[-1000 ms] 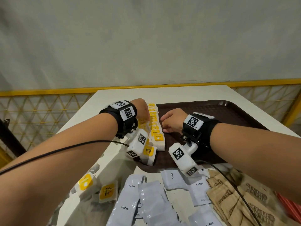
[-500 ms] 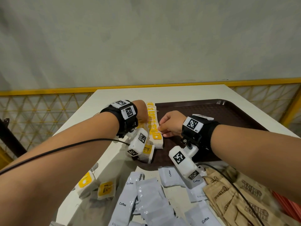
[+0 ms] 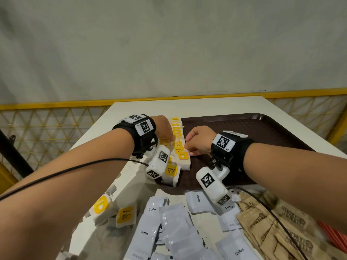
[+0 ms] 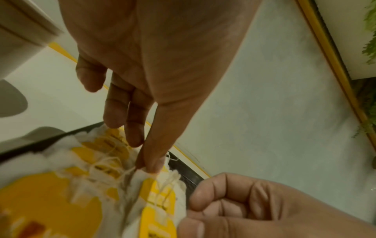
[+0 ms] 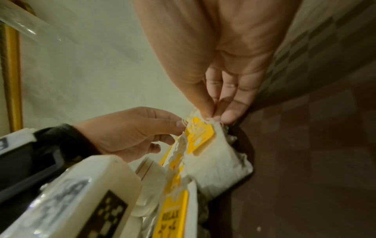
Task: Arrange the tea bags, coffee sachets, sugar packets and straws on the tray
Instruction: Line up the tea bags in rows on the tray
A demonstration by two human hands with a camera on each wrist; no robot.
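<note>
One brown tray [image 3: 262,128] lies at centre right of the head view, on one white desk [image 3: 150,107]. A row of tea bags [image 3: 177,136] with yellow tags runs along its left edge; they overlap too closely to count. Two more tea bags [image 3: 112,211] lie loose at lower left. About seven white coffee sachets [image 3: 150,228] are piled at the bottom centre, some hidden under others. A heap of brown sugar packets [image 3: 277,228] sits at lower right, at least six. Two hands [image 3: 199,139] meet at the row.
</note>
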